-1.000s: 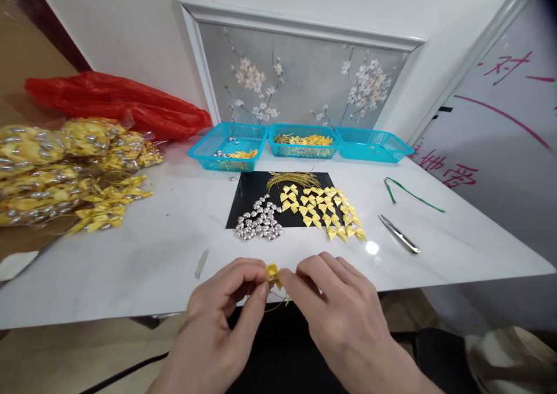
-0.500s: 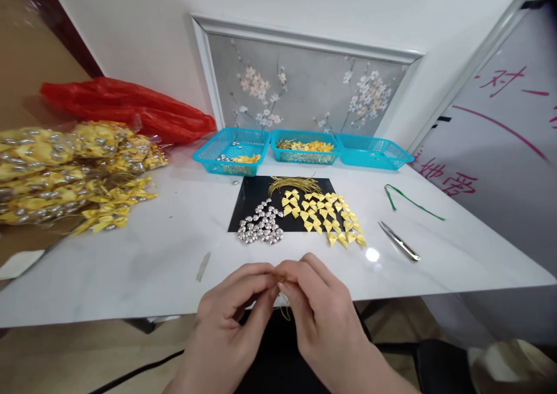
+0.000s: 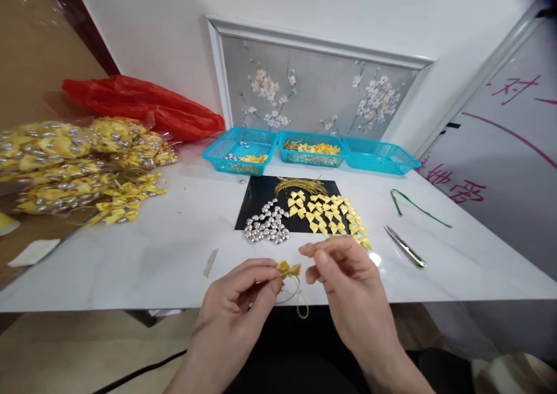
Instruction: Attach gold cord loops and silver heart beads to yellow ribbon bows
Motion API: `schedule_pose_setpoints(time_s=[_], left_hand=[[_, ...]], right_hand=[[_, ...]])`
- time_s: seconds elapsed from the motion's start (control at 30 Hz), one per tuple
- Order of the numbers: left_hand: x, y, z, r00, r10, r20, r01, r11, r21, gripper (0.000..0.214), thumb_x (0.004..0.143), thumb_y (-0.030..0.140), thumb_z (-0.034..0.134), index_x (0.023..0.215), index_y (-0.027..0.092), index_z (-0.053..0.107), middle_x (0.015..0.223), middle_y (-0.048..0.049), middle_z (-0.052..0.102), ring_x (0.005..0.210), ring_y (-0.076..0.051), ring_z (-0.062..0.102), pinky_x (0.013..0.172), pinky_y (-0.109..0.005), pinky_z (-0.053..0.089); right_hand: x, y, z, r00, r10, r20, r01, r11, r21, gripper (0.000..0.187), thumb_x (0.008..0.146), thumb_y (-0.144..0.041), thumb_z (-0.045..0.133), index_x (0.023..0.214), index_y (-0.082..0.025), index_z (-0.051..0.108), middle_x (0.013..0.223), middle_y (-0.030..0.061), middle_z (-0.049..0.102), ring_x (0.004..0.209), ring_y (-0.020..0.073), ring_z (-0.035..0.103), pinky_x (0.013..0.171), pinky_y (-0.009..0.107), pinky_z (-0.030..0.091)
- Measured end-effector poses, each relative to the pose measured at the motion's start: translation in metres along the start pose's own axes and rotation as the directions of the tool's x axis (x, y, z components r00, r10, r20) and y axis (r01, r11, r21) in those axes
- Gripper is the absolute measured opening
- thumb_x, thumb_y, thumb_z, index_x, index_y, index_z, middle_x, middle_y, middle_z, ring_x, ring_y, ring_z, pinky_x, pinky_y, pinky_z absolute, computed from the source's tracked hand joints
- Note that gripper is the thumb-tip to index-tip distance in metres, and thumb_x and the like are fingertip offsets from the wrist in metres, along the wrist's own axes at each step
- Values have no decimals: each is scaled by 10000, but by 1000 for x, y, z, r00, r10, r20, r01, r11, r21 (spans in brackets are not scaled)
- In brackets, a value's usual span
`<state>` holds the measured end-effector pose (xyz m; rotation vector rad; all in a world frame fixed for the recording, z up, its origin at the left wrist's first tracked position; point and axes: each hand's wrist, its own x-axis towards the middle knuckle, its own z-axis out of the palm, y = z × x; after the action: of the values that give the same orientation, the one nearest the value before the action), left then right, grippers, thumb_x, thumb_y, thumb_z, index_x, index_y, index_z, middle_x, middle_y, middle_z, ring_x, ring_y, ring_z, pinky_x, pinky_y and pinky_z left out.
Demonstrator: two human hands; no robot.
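My left hand [image 3: 243, 298] pinches a small yellow ribbon bow [image 3: 288, 269] between thumb and forefinger, above the table's front edge. A thin gold cord [image 3: 303, 310] hangs from it in a loop. Just right of the bow is my right hand [image 3: 352, 284], its fingers loosely bent and apart, with nothing visible in them. Beyond the hands lies a black mat [image 3: 255, 191]. On or beside it are silver beads [image 3: 267, 226], rows of yellow bows [image 3: 333, 214] and a bundle of gold cords [image 3: 302, 185].
Three blue baskets stand at the back: the left basket [image 3: 213, 156], middle basket [image 3: 313, 158] and right basket [image 3: 383, 165]. Thread snips [image 3: 404, 247] and a green tie [image 3: 420, 208] lie right. Bagged bow garlands [image 3: 56, 167] and a red bag [image 3: 143, 107] fill the left.
My right hand has come away from my left and moved up and right. The yellow bow, hidden before, now shows in my left fingers. The view has shifted slightly.
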<state>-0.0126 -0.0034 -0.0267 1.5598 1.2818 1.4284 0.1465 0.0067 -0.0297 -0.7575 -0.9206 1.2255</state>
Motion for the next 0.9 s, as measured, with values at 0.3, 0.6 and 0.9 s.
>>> schedule_pose_setpoints(time_s=[0.3, 0.6, 0.9], left_hand=[[-2, -9, -5, 983, -181, 2, 180, 975, -127, 112, 723, 215, 796, 713, 317, 842, 910, -10, 819, 803, -151, 759, 673, -124, 569], [-1, -8, -14, 942, -336, -19, 316, 902, -293, 72, 713, 339, 847, 736, 272, 837, 958, -14, 779, 770, -110, 703, 703, -119, 546], [5, 7, -11, 929, -370, -22, 337, 868, -365, 44, 681, 258, 863, 700, 251, 824, 883, -8, 768, 705, -140, 739, 694, -185, 594]], right_hand=[[21, -10, -24, 984, 9, -175, 19, 987, 158, 332, 806, -278, 834, 1083, -302, 653, 713, -86, 621, 484, 15, 435, 631, 180, 578], [24, -20, -49, 939, -144, -311, 156, 988, 14, 239, 755, -306, 849, 929, -232, 702, 701, -82, 623, 451, 2, 361, 823, 337, 632], [20, -13, -52, 938, -189, -289, 145, 975, -167, 154, 865, -349, 762, 958, -234, 718, 655, -70, 593, 643, 94, 588, 1005, 424, 546]])
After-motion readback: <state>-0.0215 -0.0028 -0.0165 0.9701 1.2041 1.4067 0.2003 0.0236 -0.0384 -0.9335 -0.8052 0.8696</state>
